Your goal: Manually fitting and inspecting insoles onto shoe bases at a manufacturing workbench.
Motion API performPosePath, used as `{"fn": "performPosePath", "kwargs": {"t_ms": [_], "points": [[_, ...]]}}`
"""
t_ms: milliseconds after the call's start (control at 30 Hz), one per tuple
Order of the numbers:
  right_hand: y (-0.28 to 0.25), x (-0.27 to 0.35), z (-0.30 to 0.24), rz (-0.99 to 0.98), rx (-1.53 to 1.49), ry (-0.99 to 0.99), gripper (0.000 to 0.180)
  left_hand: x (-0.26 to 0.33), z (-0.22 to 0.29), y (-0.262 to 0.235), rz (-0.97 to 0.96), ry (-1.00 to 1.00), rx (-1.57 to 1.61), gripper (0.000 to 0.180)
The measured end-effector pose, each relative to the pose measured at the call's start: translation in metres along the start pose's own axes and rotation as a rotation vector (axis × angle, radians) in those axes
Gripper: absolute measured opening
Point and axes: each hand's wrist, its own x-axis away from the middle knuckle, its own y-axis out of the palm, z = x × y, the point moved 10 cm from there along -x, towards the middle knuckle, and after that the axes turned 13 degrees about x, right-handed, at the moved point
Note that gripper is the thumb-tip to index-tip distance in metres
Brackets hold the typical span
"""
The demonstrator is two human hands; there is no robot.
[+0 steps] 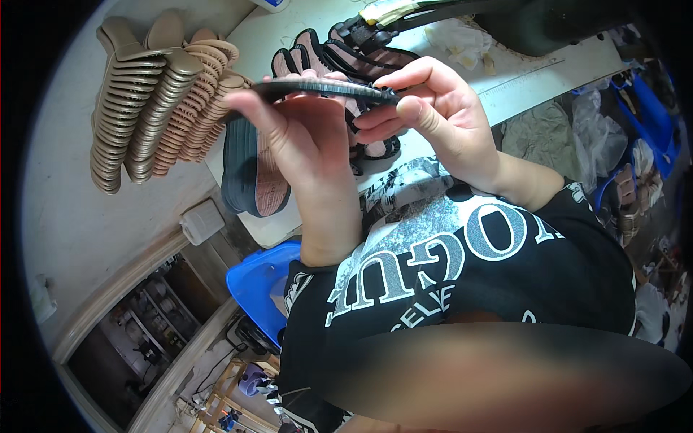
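Note:
A thin, dark shoe sole [317,87] is held up edge-on above the table. My left hand [312,141] grips its left part, the thumb at the near side and the fingertips showing behind the far edge. My right hand [442,108] pinches the sole's right end between thumb and fingers, where a small black piece sticks out. Just below my left hand stands a stack of dark soles [242,169] with pinkish faces. Behind both hands lie several pink pieces with black edging [312,49]. The sole's flat faces are mostly hidden from view.
Rows of nested beige and metallic shoe parts [141,94] stand at the left. A dark machine [534,25] occupies the white table's [523,90] far right. Below the table's left corner sits a blue bin [263,278]. Plastic bags [599,133] and blue crates are at the right.

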Motion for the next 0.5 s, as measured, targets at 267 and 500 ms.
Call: {"fn": "performPosePath", "kwargs": {"t_ms": [267, 500], "points": [[-0.004, -0.002, 0.006, 0.074, 0.029, 0.011, 0.022, 0.008, -0.011, -0.009, 0.186, 0.095, -0.041, 0.019], [-0.008, 0.002, 0.003, 0.090, -0.041, -0.012, 0.024, 0.017, 0.004, 0.008, 0.098, 0.283, -0.100, 0.016]]}}
